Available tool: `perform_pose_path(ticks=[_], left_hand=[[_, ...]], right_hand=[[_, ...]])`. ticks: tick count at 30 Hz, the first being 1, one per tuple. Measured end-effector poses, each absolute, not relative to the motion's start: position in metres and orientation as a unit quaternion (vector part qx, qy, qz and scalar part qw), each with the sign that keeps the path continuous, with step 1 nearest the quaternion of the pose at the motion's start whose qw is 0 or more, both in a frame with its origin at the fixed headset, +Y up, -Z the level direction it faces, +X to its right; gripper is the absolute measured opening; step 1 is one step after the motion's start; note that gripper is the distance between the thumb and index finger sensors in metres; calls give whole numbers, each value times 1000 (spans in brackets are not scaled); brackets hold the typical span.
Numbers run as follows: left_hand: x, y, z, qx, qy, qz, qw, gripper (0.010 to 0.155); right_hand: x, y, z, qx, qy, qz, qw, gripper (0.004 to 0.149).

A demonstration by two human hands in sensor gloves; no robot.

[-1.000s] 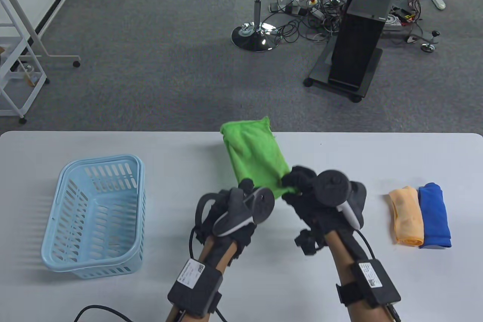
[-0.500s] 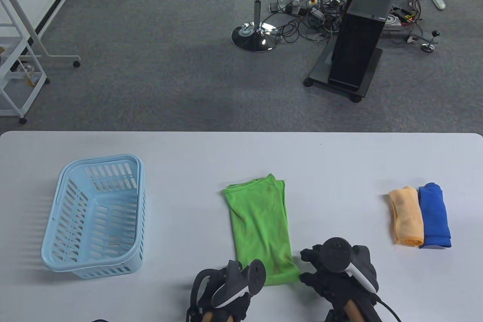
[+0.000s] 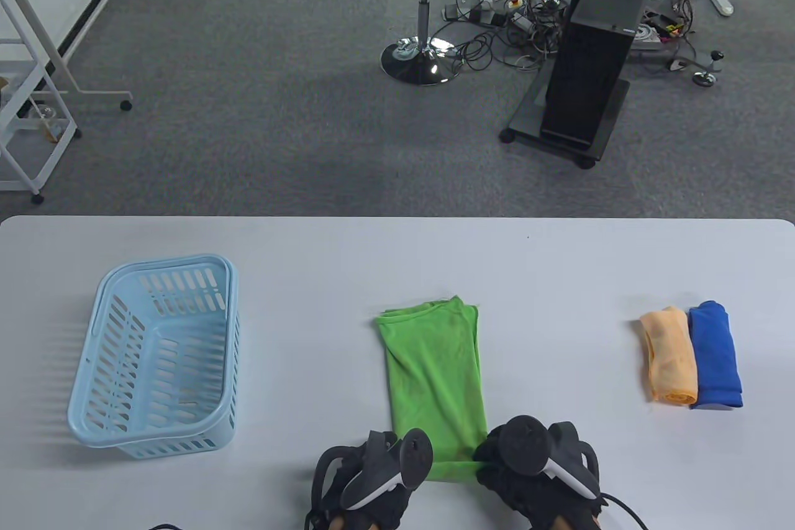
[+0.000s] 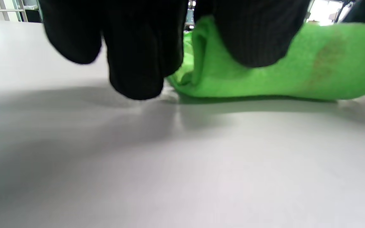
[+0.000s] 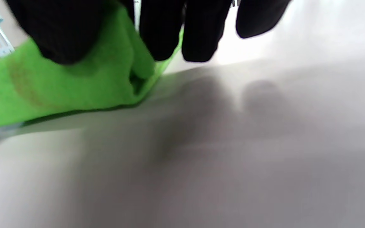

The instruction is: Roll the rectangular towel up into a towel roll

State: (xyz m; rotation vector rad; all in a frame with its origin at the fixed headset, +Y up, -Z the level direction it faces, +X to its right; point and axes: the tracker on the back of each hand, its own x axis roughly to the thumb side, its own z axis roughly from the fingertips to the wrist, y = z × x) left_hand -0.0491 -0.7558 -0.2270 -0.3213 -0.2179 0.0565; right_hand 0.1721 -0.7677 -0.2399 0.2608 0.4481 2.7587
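The near end of the green towel (image 3: 435, 378) was pinched at its two corners, low in the middle of the table view. The left hand (image 3: 372, 480) gripped the lower left corner, the right hand (image 3: 534, 474) the lower right one. In the left wrist view a thumb lay on top of the cloth (image 4: 265, 76) while the other fingers (image 4: 138, 63) hung beside it, over the surface (image 4: 182, 164). In the right wrist view the fingers (image 5: 169, 31) were curled round a bunched fold of the cloth (image 5: 74, 85). Both grips were therefore closed on the towel, not spread.

From there the towel was laid flat as a folded strip, running up the frame toward the centre of the surface (image 3: 559, 256), its far end slightly skewed.

Several faults could be expected from this start. If one corner were turned over ahead of the other, a cone and not an even roll would probably be formed. If the first turn were left loose, the core would likely slacken. The folded layers could be slid apart under uneven pressure, and the far end could be dragged along the smooth surface.

At the right of the frame an orange roll (image 3: 669, 355) and a blue roll (image 3: 714, 355) lay touching side by side; at the left a pale blue basket (image 3: 155, 356) stood, well apart.
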Motion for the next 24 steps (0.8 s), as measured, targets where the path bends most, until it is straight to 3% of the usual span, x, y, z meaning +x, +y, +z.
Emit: perform_pose_path(ticks=[6, 11, 16, 20, 24], left_hand=[[-62, -759, -227, -183, -101, 104, 972, 49], [-70, -757, -225, -142, -108, 155, 972, 49], [-68, -760, -223, -133, -93, 116, 980, 48], [-57, -768, -224, -131, -88, 38, 987, 48], [-51, -769, -228, -128, -76, 13, 989, 48]], right_hand=[[172, -773, -240, 101, 181, 965, 161, 52], [174, -771, -236, 104, 181, 963, 170, 49], [173, -769, -233, 91, 163, 970, 155, 50], [172, -753, -230, 68, 106, 971, 203, 64], [163, -746, -230, 123, 68, 966, 216, 54]])
